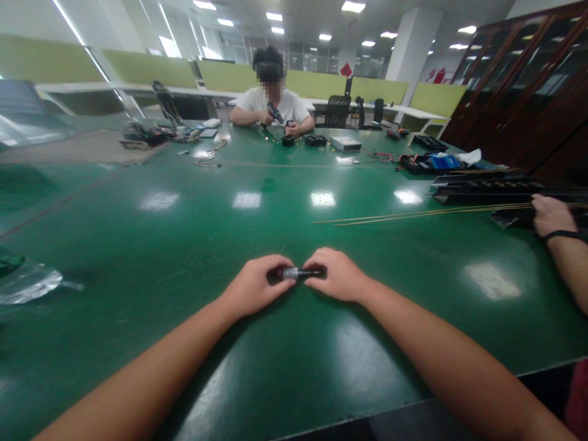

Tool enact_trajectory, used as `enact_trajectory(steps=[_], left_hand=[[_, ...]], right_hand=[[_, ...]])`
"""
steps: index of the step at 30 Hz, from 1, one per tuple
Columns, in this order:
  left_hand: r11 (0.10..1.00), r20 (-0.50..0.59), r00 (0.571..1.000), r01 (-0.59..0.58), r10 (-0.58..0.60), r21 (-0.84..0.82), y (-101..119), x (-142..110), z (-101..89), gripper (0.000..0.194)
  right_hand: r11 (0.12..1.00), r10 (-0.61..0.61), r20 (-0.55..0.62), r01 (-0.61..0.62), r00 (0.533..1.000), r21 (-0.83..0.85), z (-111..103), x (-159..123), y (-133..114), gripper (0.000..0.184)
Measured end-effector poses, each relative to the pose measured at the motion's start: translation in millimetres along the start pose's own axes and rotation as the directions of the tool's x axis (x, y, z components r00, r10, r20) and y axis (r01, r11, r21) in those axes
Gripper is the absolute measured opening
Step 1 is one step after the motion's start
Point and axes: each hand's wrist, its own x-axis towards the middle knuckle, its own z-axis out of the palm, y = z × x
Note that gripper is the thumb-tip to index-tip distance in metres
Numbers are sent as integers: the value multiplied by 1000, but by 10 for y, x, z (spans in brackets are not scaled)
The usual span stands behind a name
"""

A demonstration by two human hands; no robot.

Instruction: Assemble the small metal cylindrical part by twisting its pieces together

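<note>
A short cylinder (291, 273) with a grey barrel and a narrower black end lies level between my two hands, just above or on the green tabletop (275, 367). It could be a marker pen, but its exact kind is not clear. My left hand (255, 286) pinches the grey barrel between thumb and fingers, which hide its left end. On the other side, my right hand (339, 275) has its thumb and fingertips closed around the thin dark end. Both forearms reach in from the lower corners.
At right, another person's hand (554, 215) rests by long thin rods (413, 214) and black metal profiles (487, 191). Across the table, a person (296, 104) holds a power drill (274, 112). An open tool case (413, 164) is at far right; clear plastic (30, 282) lies left.
</note>
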Motion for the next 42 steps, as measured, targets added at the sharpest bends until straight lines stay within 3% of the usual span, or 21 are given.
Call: enact_trajectory(steps=[9, 42], left_hand=[[1000, -2, 1000, 14, -14, -25, 31, 4, 9, 17], [1000, -11, 1000, 22, -22, -1, 8, 7, 21, 20]], right_hand=[[1000, -3, -26, 3, 1000, 14, 46, 14, 9, 9], [1000, -10, -14, 10, 1000, 4, 39, 15, -14, 8]])
